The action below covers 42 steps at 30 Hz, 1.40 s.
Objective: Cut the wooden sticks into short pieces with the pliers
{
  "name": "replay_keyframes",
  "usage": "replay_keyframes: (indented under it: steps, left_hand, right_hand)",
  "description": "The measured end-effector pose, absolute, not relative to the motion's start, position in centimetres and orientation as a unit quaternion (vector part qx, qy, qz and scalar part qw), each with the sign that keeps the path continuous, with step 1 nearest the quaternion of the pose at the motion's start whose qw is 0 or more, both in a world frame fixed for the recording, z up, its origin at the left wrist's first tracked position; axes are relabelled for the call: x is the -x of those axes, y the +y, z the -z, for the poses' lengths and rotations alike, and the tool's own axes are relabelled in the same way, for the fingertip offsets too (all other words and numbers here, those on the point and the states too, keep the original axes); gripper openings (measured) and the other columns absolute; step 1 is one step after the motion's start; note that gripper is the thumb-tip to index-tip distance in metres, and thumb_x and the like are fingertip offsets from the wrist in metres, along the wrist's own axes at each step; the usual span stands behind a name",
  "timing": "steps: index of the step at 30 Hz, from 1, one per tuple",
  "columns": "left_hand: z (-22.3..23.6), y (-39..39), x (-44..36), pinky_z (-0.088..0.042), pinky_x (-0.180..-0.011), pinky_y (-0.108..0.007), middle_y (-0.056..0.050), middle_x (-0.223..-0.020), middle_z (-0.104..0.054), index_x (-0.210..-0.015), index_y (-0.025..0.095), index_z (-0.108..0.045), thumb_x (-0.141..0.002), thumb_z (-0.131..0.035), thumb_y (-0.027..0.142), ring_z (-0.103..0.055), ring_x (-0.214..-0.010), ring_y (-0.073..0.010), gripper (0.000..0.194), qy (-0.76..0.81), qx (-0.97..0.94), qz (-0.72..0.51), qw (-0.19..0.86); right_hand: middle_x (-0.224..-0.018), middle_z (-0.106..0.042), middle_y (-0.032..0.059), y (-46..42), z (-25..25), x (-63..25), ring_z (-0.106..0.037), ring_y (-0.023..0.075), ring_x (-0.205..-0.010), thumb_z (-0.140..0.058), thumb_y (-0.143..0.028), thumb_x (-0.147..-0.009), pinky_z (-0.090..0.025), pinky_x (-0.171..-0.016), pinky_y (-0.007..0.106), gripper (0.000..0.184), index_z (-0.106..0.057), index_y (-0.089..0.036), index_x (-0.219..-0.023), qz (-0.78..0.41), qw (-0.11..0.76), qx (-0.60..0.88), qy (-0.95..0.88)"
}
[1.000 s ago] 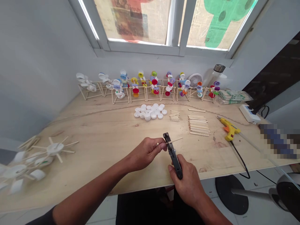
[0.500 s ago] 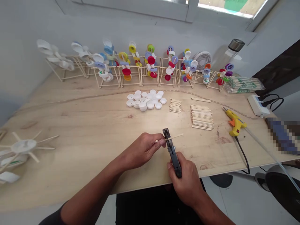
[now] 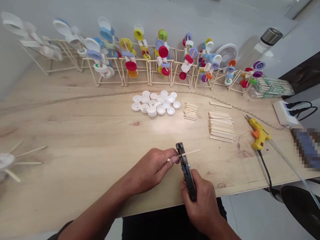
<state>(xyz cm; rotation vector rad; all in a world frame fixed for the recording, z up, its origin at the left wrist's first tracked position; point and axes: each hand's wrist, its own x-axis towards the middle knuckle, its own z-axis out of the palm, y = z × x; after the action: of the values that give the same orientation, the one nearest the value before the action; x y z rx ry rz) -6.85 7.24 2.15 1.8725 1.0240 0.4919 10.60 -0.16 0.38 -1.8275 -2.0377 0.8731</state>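
Between the thumb and fingers of my left hand (image 3: 156,166) is a thin wooden stick (image 3: 192,152), its far part pointing right. My right hand (image 3: 203,200) is wrapped round the handles of dark pliers (image 3: 187,173). The jaws of the pliers lie across the stick, just right of my left fingertips. Whether the jaws bite into the wood I cannot tell. Beyond my hands lie a pile of short cut sticks (image 3: 190,111), a stack of longer sticks (image 3: 221,125) and a cluster of white bottle caps (image 3: 152,104).
Stick frames with coloured cap wheels (image 3: 162,63) line the wall. At right are a yellow glue gun (image 3: 260,135), a power strip (image 3: 285,113), packed sticks (image 3: 272,88), a small fan (image 3: 227,55) and a bottle (image 3: 262,45). A spoked wheel (image 3: 7,161) lies at left.
The view has tilted down and shifted, so the spoked wheel is now partly cut off at the left. Both hands keep the same hold on the stick and pliers.
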Motion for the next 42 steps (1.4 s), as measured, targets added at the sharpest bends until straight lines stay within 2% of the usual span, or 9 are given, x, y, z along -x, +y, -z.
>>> replay_keyframes:
  steps: [4, 6, 12, 17, 23, 27, 30, 35, 42]
  left_hand:
    - [-2.2, 7.2, 7.0, -0.033, -0.053, -0.019, 0.004, -0.059, -0.046, -0.074, 0.017, -0.049, -0.09, -0.031, 0.026, -0.042, -0.052, -0.0079, 0.026, 0.404, -0.755, -0.216, 0.468]
    - [-2.1, 7.3, 7.2, -0.033, -0.053, -0.019, 0.004, -0.059, -0.044, -0.075, 0.017, -0.05, -0.09, -0.031, 0.027, -0.041, -0.052, -0.0079, 0.026, 0.398, -0.756, -0.226, 0.468]
    - [-1.8, 7.5, 7.5, -0.037, -0.057, -0.02, 0.001, -0.065, -0.051, -0.081, 0.015, -0.055, -0.091, -0.029, 0.031, -0.046, -0.058, -0.0094, 0.032, 0.392, -0.748, -0.252, 0.472]
    - [-1.6, 7.9, 7.5, -0.036, -0.054, -0.019, 0.002, -0.064, -0.051, -0.086, 0.015, -0.056, -0.09, -0.03, 0.033, -0.043, -0.054, -0.0082, 0.032, 0.417, -0.741, -0.261, 0.457]
    - [0.2, 7.5, 5.8, -0.04, -0.064, -0.021, -0.003, -0.078, -0.057, -0.082, 0.016, -0.053, -0.091, -0.031, 0.028, -0.052, -0.07, -0.0109, 0.026, 0.403, -0.813, -0.271, 0.32]
    - [1.4, 6.5, 3.8, -0.036, -0.055, -0.021, -0.003, -0.073, -0.056, -0.079, 0.016, -0.052, -0.091, -0.031, 0.027, -0.05, -0.064, -0.0114, 0.027, 0.389, -0.887, -0.202, 0.147]
    - [1.5, 6.0, 2.9, -0.033, -0.05, -0.022, -0.003, -0.07, -0.056, -0.075, 0.017, -0.05, -0.092, -0.029, 0.028, -0.049, -0.059, -0.0122, 0.029, 0.374, -0.916, -0.131, 0.058]
    - [1.2, 5.5, 2.2, -0.035, -0.049, -0.024, -0.004, -0.076, -0.058, -0.083, 0.017, -0.047, -0.091, -0.031, 0.023, -0.054, -0.06, -0.0145, 0.019, 0.354, -0.935, -0.032, 0.008]
    - [1.0, 7.0, 2.4, -0.033, -0.046, -0.024, -0.002, -0.073, -0.062, -0.086, 0.019, -0.044, -0.09, -0.032, 0.024, -0.058, -0.061, -0.017, 0.014, 0.375, -0.926, 0.034, 0.018]
  right_hand:
    - [-0.051, -0.048, -0.0037, -0.5, 0.6, -10.8, -0.048, 0.0149, -0.045, -0.042, -0.021, -0.077, -0.024, -0.048, 0.025, 0.007, -0.038, -0.021, -0.072, -0.216, 0.157, 0.612, -0.744]
    - [-0.051, -0.048, -0.0038, -0.5, 0.9, -10.9, -0.049, 0.0149, -0.044, -0.043, -0.021, -0.077, -0.024, -0.047, 0.025, 0.005, -0.039, -0.021, -0.073, -0.215, 0.153, 0.597, -0.757]
    - [-0.052, -0.051, -0.0034, -0.1, 0.3, -10.9, -0.049, 0.0139, -0.044, -0.043, -0.022, -0.078, -0.024, -0.046, 0.024, 0.006, -0.042, -0.021, -0.073, -0.251, 0.164, 0.602, -0.74]
    - [-0.054, -0.052, -0.0027, 0.0, -0.4, -11.3, -0.049, 0.013, -0.048, -0.046, -0.027, -0.08, -0.03, -0.048, 0.023, 0.011, -0.048, -0.02, -0.072, -0.341, 0.21, 0.619, -0.676]
    - [-0.053, -0.049, -0.004, -0.1, -0.1, -12.4, -0.048, 0.0115, -0.047, -0.045, -0.031, -0.083, -0.039, -0.049, 0.022, 0.016, -0.051, -0.016, -0.085, -0.514, 0.369, 0.578, -0.516]
    - [-0.055, -0.051, -0.003, -0.2, 0.1, -13.1, -0.049, 0.0119, -0.049, -0.047, -0.034, -0.083, -0.042, -0.051, 0.024, 0.019, -0.05, -0.015, -0.087, -0.554, 0.419, 0.535, -0.481]
    - [-0.057, -0.051, -0.0026, -0.2, 0.3, -13.4, -0.05, 0.0124, -0.05, -0.048, -0.035, -0.083, -0.042, -0.053, 0.025, 0.021, -0.05, -0.015, -0.088, -0.559, 0.436, 0.519, -0.479]
    - [-0.057, -0.052, -0.0025, -0.6, 0.3, -13.8, -0.051, 0.0124, -0.051, -0.048, -0.036, -0.083, -0.042, -0.054, 0.025, 0.02, -0.051, -0.016, -0.087, -0.562, 0.453, 0.494, -0.485]
    - [-0.059, -0.054, -0.0011, -0.7, 0.8, -14.2, -0.052, 0.0139, -0.054, -0.047, -0.04, -0.084, -0.043, -0.056, 0.027, 0.025, -0.051, -0.016, -0.089, -0.561, 0.456, 0.486, -0.492]
